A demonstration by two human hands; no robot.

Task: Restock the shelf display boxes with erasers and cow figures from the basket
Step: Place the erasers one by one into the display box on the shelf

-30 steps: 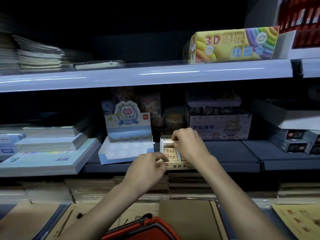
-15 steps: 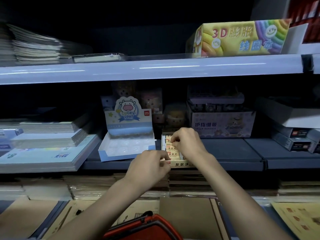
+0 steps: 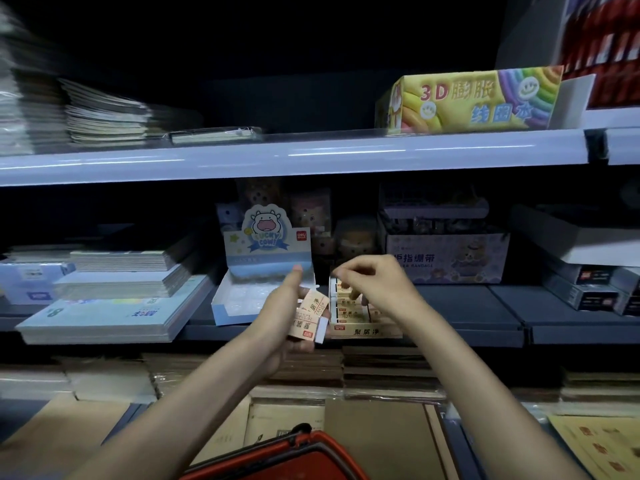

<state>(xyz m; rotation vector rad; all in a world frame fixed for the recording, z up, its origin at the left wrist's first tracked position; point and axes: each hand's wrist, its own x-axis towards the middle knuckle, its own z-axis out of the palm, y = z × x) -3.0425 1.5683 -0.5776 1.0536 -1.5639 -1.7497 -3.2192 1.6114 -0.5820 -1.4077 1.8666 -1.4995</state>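
My left hand (image 3: pixel 282 313) holds a small stack of beige-sleeved erasers (image 3: pixel 310 318) just left of the eraser display box (image 3: pixel 367 331) on the middle shelf. My right hand (image 3: pixel 375 289) hovers over that box with thumb and forefinger pinched together; I cannot make out anything between them. Several erasers lie in rows inside the box. The blue cow display box (image 3: pixel 242 306), with a cow header card (image 3: pixel 265 233), stands open to the left; its tray looks bare. The red basket (image 3: pixel 294 459) sits at the bottom edge, contents hidden.
Stacks of notebooks (image 3: pixel 114 306) fill the middle shelf's left side. A finger-bandage box (image 3: pixel 446 258) stands behind my right hand, dark boxes (image 3: pixel 588 289) further right. A rainbow 3D box (image 3: pixel 474 102) sits on the upper shelf. Brown paper packs (image 3: pixel 381 368) lie below.
My left hand has turned palm up and lifted a little, so the erasers it holds now show. My right hand has risen from the eraser box with its fingertips pinched.
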